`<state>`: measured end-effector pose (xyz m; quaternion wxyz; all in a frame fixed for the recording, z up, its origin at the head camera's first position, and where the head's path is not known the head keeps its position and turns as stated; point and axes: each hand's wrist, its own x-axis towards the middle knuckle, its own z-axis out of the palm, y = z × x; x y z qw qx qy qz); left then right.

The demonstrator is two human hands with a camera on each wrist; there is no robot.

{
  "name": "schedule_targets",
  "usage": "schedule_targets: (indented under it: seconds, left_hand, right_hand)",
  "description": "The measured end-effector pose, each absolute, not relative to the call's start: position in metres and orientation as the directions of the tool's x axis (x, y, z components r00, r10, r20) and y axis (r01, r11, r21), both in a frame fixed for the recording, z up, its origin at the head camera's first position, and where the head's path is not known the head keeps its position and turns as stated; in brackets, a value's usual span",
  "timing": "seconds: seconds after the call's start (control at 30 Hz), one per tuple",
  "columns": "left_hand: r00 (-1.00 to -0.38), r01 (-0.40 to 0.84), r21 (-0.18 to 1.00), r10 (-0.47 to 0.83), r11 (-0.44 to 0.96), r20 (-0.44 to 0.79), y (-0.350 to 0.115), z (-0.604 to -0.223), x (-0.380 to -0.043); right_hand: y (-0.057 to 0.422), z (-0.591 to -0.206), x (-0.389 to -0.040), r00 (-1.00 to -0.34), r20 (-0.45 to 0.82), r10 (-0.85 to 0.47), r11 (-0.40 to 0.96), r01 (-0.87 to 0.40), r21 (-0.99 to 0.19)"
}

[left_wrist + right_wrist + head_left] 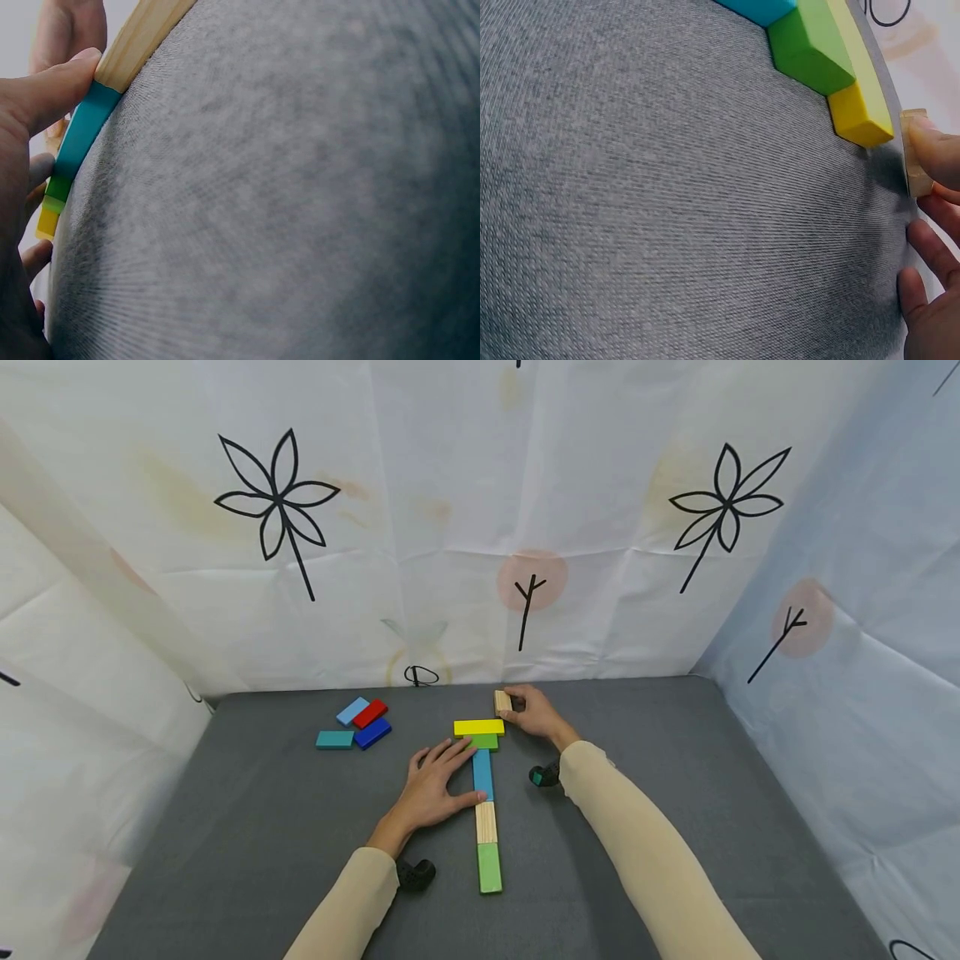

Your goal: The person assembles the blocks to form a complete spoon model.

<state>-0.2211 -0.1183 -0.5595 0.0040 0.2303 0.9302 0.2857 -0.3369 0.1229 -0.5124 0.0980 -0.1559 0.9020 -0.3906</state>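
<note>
My right hand [538,714] pinches a plain wooden block [501,702] between thumb and fingers, just beyond the right end of a yellow block [478,727]. In the right wrist view that wooden block [915,154] stands apart from the yellow one. Against the yellow block's near side lies a green block [486,742]. A blue block [483,774], a second plain wooden block [486,822] and a light green block [490,868] run from it toward me, end to end. My left hand [433,789] lies spread beside this row, fingertips at the green block, thumb by the blue block's near end.
To the left lie a light blue block [352,711], a red block [371,713], a dark blue block [372,733] and a teal block [334,740]. The grey tabletop [247,827] meets a white cloth backdrop [465,527] at its far edge.
</note>
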Motion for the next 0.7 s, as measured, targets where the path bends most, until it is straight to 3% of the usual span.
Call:
schedule_targets:
  seconds: [0.3, 0.7]
  left_hand:
    - [-0.895, 0.424, 0.532, 0.430, 0.733, 0.121, -0.1184, -0.5590, -0.2208]
    - [-0.894, 0.424, 0.529, 0.432, 0.735, 0.118, -0.1182, -0.5600, -0.2220]
  right_hand:
    - [0.1190, -0.5133, -0.3356, -0.936, -0.038, -0.351, 0.625, -0.204, -0.753]
    - [0.1179, -0.5151, -0.3347, -0.936, -0.044, -0.350, 0.691, -0.226, -0.687]
